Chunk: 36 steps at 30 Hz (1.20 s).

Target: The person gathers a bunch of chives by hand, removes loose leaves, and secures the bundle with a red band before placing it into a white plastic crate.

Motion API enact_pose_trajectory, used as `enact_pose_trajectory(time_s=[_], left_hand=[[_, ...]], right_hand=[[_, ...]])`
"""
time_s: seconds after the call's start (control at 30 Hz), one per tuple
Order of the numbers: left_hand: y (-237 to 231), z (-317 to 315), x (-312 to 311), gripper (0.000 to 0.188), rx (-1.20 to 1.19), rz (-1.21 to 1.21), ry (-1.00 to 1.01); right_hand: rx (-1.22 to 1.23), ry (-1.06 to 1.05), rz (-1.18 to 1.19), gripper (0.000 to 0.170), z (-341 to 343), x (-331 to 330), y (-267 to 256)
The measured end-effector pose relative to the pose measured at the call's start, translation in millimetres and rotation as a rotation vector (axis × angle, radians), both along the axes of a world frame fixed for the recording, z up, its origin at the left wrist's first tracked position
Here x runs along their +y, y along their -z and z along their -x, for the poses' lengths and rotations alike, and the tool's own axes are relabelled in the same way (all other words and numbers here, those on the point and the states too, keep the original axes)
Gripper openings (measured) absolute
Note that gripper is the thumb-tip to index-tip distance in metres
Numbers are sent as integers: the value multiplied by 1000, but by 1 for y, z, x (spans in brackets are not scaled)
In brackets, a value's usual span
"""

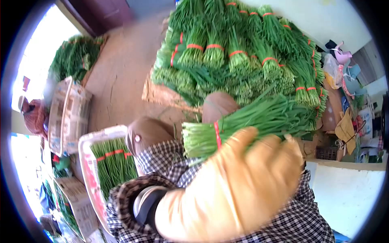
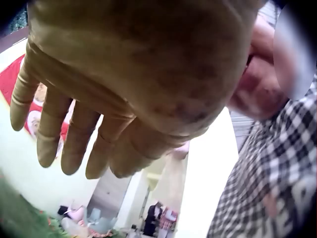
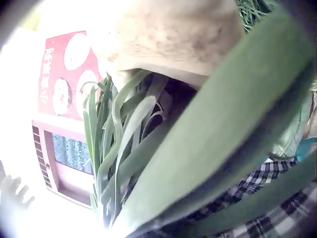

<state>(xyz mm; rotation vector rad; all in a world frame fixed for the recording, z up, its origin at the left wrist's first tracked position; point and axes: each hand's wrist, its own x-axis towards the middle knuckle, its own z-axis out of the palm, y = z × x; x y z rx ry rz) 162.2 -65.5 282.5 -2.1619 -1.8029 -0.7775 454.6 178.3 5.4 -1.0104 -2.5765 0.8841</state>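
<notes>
A bunch of garlic chives (image 1: pixel 243 125), bound by a red band (image 1: pixel 218 135) near its pale cut ends, lies crosswise above my lap. My left hand (image 1: pixel 239 186), in a tan rubber glove, crosses in front of it and is blurred in the head view. Its fingers stretch out straight with nothing in them in the left wrist view. In the right wrist view my gloved right hand (image 3: pixel 168 37) grips the bunch, whose long leaves (image 3: pixel 133 124) hang below the palm. The left hand covers most of the right one in the head view.
A large pile of banded chive bunches (image 1: pixel 239 52) lies ahead on the floor. Left of my knees stands a white crate (image 1: pixel 83 150) with bunches inside. Beyond it are another crate (image 1: pixel 69 117), more chives (image 1: pixel 75 56) and a person (image 1: pixel 35 117). A low white wall (image 1: pixel 344 194) runs at right.
</notes>
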Motion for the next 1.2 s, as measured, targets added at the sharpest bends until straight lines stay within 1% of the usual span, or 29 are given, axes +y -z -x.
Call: enact_pose_trajectory(time_s=[0.03,0.07,0.1,0.17,0.2,0.23,0.3,0.33,0.37,0.43,0.47,0.5,0.57,0.63,0.67,0.7,0.73,0.77,0.83,0.87,0.9,0.93,0.97,1.0,1.03,1.1,1.13,1.17,1.2], left_hand=[[-6,-4,-7,29,95,-125,-80],[12,-28,2,24,-33,-356,-284],[27,-52,9,19,-156,-584,-491],[30,-57,-5,16,-87,-549,-451],[33,-51,-9,16,-102,-546,-460],[41,-43,-14,16,42,-564,-387],[51,-30,-23,16,333,-588,-234],[18,-57,-45,19,-25,-224,-331],[8,-55,-49,21,-22,-220,-290],[16,-34,-38,24,-17,-233,-91],[21,-24,-41,26,-19,-188,-2],[25,-14,-40,27,-48,-116,97],[41,9,-45,31,-187,82,231],[73,24,-52,35,-378,219,244],[91,34,-57,37,-470,245,205],[115,39,-66,30,-552,183,123],[137,45,-78,31,-560,162,63],[151,51,-91,30,-693,204,41],[173,59,-113,32,-849,301,24],[183,59,-122,32,-854,272,-12],[207,60,-109,33,-977,281,-9],[219,59,-111,35,-1100,279,8],[229,57,-107,37,-1111,267,-38],[225,61,-111,44,-1150,326,-71],[220,64,-116,53,-1187,389,-100],[237,67,-105,86,-1317,270,-112],[243,70,-91,112,-1315,231,-104],[254,67,-75,106,-1369,-13,-154],[233,70,-85,99,-1566,-25,-24]], right_hand=[[53,-33,-57,40,-2,-1,-9],[-218,67,-86,37,-5,-4,-20],[212,341,557,36,-2,-1,-30],[69,184,444,48,9,12,-78],[-403,292,194,51,16,19,-107],[-867,387,-79,54,19,22,-138],[-478,472,-596,45,26,-9,-192],[-155,462,-412,48,40,-25,-216],[167,437,-211,51,60,-43,-230],[219,-13,-281,64,113,-82,-226],[-40,-217,-210,82,134,-96,-226],[-164,-453,-364,96,156,-108,-206],[-467,-773,-526,98,201,-101,-153],[-445,-812,-827,93,210,-65,-82],[-443,-834,-666,82,218,-58,-84],[-368,-857,-599,93,219,-68,-108],[-387,-829,-445,100,226,-84,-132],[-415,-797,-293,108,231,-99,-148],[-361,-736,-246,121,229,-83,-134],[-234,-768,-224,115,230,-78,-132],[-245,-699,-52,113,236,-56,-118],[-238,-661,14,110,239,-54,-123],[-235,-620,85,107,241,-52,-128],[-208,-637,49,102,244,-56,-136],[-210,-656,40,102,249,-61,-143],[-72,-659,-54,101,253,-74,-157],[-15,-670,23,102,261,-78,-162],[-13,-681,21,102,269,-93,-174],[11,-729,-58,102,279,-115,-191]])
